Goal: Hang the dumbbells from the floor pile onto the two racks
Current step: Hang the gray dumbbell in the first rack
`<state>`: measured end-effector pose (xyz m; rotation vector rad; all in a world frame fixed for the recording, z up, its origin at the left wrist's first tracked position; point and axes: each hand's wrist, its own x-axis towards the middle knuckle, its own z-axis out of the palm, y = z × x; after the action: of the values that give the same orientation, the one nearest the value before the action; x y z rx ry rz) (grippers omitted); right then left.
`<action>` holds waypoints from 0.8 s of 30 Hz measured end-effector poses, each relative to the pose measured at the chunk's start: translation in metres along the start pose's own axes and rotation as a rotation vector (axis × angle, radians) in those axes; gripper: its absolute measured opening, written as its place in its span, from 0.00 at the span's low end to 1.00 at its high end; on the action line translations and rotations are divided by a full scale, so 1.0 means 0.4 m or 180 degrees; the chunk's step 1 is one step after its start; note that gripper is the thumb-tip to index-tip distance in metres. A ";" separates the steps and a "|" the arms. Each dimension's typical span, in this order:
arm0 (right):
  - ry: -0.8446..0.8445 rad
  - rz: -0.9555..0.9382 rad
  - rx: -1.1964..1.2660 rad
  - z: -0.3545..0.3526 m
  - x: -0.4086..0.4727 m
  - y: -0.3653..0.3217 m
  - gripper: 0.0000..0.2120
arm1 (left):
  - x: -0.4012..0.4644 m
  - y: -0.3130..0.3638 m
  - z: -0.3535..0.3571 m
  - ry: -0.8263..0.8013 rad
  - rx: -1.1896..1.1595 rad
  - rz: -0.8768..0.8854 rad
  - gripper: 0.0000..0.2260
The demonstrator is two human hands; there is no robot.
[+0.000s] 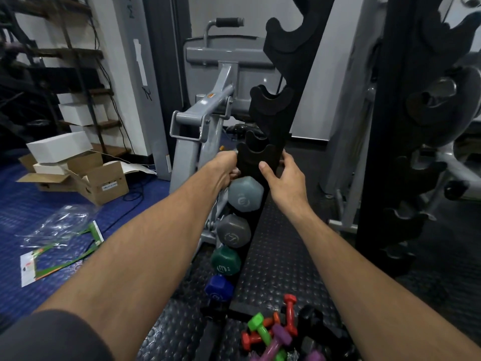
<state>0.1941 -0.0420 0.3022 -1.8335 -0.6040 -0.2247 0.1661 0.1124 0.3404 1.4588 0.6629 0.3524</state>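
Both my arms are stretched out to the near rack [270, 131], a black upright with cradle hooks. My left hand [226, 170] is at its left edge, just above the light grey dumbbell [245, 194]; its fingers curl behind the rack's edge, so I cannot tell what they hold, if anything. My right hand [282, 178] is at the rack's right side, thumb lying across the front face, the other fingers wrapped round the far edge: it grips the rack.

Hung on the rack, top to bottom: light grey dumbbell, dark grey dumbbell [233, 231], green dumbbell [225, 261], blue dumbbell [218, 287]. Cradles above the hands carry nothing.

Second rack [380, 152] stands to the right, well apart, its hooks dark and hard to read.

Floor pile [276, 332] lies at the bottom, near the rack's foot, on the black studded mat [276, 256]: small red, lime, orange and purple dumbbells heaped together.

Left side: cardboard boxes [78, 173] and a plastic bag [65, 227] on the blue floor. A grey machine [203, 118] stands behind the near rack
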 end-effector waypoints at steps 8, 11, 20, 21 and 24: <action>-0.0129 -0.0017 0.0014 -0.014 -0.009 -0.002 0.31 | -0.019 -0.007 0.005 0.0063 -0.0370 0.0270 0.07; -0.0181 0.0021 0.0056 -0.020 -0.015 -0.009 0.31 | -0.020 -0.011 0.002 0.0046 -0.0434 0.0319 0.10; -0.0346 0.0117 0.0161 -0.051 -0.033 -0.037 0.28 | -0.055 -0.017 -0.007 -0.0161 -0.0190 0.0516 0.24; -0.0357 0.0125 0.0148 -0.056 -0.035 -0.039 0.28 | -0.062 -0.018 -0.005 -0.0154 -0.0146 0.0556 0.25; -0.0352 0.0100 0.0085 -0.067 -0.041 -0.042 0.29 | -0.072 -0.026 -0.003 -0.0084 -0.0062 0.0679 0.26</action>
<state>0.1755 -0.0679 0.3184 -1.8370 -0.6515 -0.0942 0.1412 0.0950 0.3358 1.5169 0.4822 0.5027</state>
